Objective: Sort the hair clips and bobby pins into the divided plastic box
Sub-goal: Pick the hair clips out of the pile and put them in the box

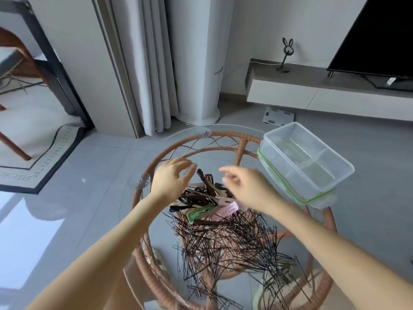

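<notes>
A heap of hair clips (206, 200) in brown, black, beige, green and pink lies mid-table on the round glass-topped rattan table (143, 182). In front of it spreads a big tangle of black bobby pins (232, 245). The clear divided plastic box (312, 163), nothing visible in it, stands on its green-rimmed lid at the table's right edge. My left hand (172, 176) hovers just left of the clips with loosely curled fingers, holding nothing I can see. My right hand (244, 186) is blurred above the clips' right side; whether it holds anything is unclear.
A grey tiled floor surrounds the table. A white column unit (196, 63) and curtains stand behind. A low TV bench (312, 92) with a black screen is at the back right, and a white bathroom scale (278, 115) lies on the floor. Rug and chair sit left.
</notes>
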